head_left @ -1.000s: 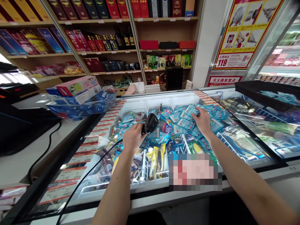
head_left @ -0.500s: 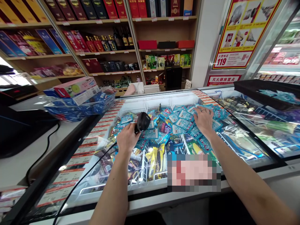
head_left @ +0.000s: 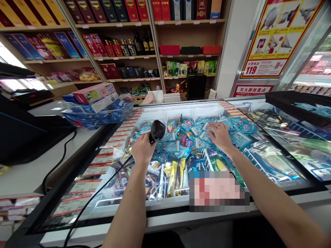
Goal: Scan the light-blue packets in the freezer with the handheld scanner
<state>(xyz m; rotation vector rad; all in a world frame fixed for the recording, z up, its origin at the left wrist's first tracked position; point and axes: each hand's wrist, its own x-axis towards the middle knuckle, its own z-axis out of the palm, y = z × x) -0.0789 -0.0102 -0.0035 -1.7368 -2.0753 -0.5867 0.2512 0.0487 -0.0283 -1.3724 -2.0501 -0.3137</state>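
Observation:
My left hand (head_left: pixel 142 148) is wrapped round the handle of a black barcode scanner (head_left: pixel 157 130), its head pointing up and to the right. A black cable runs from below that hand toward the lower left. My right hand (head_left: pixel 219 135) lies with fingers spread over blue packets (head_left: pixel 203 129) and seems to touch them; its fingertips rest near the middle of the pile. The packets are spread in a loose layer on the glass top of a chest freezer (head_left: pixel 155 213). Through the glass, yellow-wrapped ice creams (head_left: pixel 177 175) show in white wire baskets.
Boxes in clear plastic wrap (head_left: pixel 99 110) stand at the left, beside a black device (head_left: pixel 31 134). A black tray (head_left: pixel 297 105) with more blue packets sits at the right. Shelves of boxes and bottles (head_left: pixel 121 46) line the back. A blurred-out patch covers something at the front edge.
My right hand has shifted left across the blue packets. My left hand still holds the scanner in much the same pose. The whole view has swung slightly left.

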